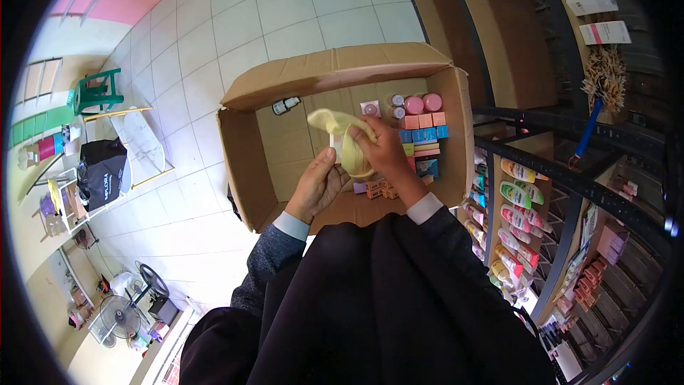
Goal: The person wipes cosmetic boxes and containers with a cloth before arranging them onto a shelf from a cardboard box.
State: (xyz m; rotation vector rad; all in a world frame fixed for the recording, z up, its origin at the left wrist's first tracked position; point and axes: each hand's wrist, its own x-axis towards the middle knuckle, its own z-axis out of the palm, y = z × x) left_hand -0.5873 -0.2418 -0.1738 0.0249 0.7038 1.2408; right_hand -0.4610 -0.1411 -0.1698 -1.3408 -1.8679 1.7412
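Observation:
Above an open cardboard box (278, 85), my left hand (320, 182) is closed on a small white item (336, 144), its fingers turned upward. My right hand (385, 153) grips a pale yellow cloth (335, 122), which touches the white item and hangs below the hand. Inside the box, pink round jars (432, 103), small blue and salmon boxes (426, 134) and orange cartons (375, 189) are grouped on the right side. A dark bottle with a white label (286, 105) lies alone near the box's back left corner.
Shelves with rows of colourful bottles (516, 218) stand at the right, with a blue-handled duster (589, 130) on them. Tiled floor (192, 93) surrounds the box's left and back. A green stool (98, 93), a black bag (103, 173) and a fan (120, 316) are at the left.

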